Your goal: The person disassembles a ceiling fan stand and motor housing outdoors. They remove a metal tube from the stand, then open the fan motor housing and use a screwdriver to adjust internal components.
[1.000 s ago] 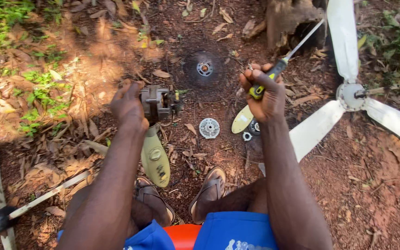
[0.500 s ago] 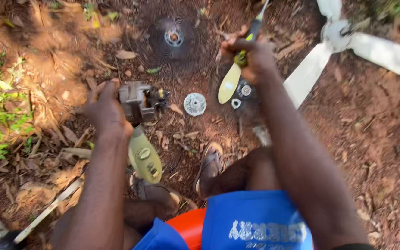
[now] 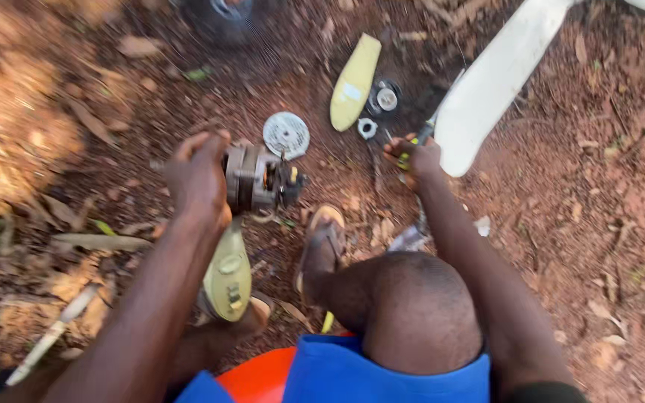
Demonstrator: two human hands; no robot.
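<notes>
My left hand (image 3: 197, 183) grips a small metal fan motor (image 3: 259, 179), lifted above the dirt near my left foot. My right hand (image 3: 414, 159) is low near the ground, closed on a screwdriver (image 3: 421, 134) with a yellow and dark handle. A round silver disc (image 3: 286, 134) lies just beyond the motor. A pale yellow fan cover piece (image 3: 355, 80) lies further off, with small round metal parts (image 3: 379, 104) beside it. Another yellowish cover piece (image 3: 227, 276) rests by my left leg.
A white fan blade (image 3: 487, 89) stretches from the upper right toward my right hand. My sandalled foot (image 3: 322, 242) is planted on red earth (image 3: 591, 194) strewn with dry leaves. A dark round part (image 3: 222, 15) sits at the top edge.
My left hand lifted the motor off the ground and held it up. My right hand came down with the screwdriver toward the dirt. The view swung to the right and closer.
</notes>
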